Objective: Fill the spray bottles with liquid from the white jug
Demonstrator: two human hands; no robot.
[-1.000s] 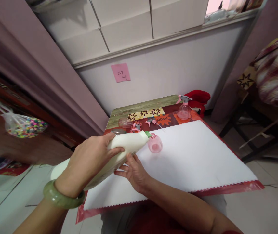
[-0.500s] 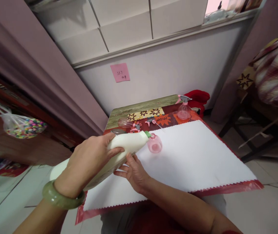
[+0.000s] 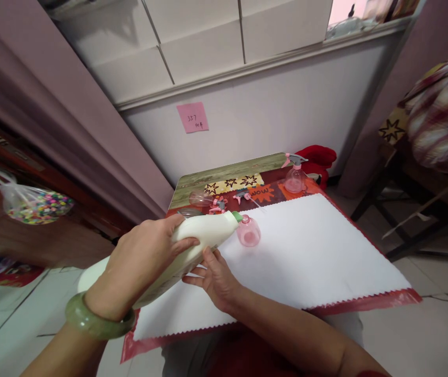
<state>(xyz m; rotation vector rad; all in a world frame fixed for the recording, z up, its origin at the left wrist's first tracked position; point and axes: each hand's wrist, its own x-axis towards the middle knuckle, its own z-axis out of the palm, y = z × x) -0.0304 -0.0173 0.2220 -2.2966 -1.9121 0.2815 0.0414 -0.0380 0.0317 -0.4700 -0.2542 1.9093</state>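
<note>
My left hand (image 3: 145, 256), with a green bangle at its wrist, is wrapped round a big white detergent-like bottle (image 3: 196, 233), tilted nearly flat. Its green spout meets the neck of a small clear pink spray bottle (image 3: 249, 233), which stands open on the white mat (image 3: 306, 251). From below, my right hand (image 3: 216, 277) bears the bottle between thumb and fingers near its front part. Beyond the open bottle lies a loose pink and grey spray head (image 3: 243, 196) with its tube. Whether liquid is flowing cannot be seen.
Another pink spray bottle (image 3: 295, 175) with its head on stands at the back right. At the back left, a clear bottle (image 3: 200, 199) lies beside another spray head (image 3: 218, 204). A bag of coloured beads (image 3: 37, 205) hangs at left; a dark stool (image 3: 408, 220) stands at right.
Both hands hold the white bottle in almost the same pose, its spout at the pink bottle's neck. The whole view has shifted very slightly.
</note>
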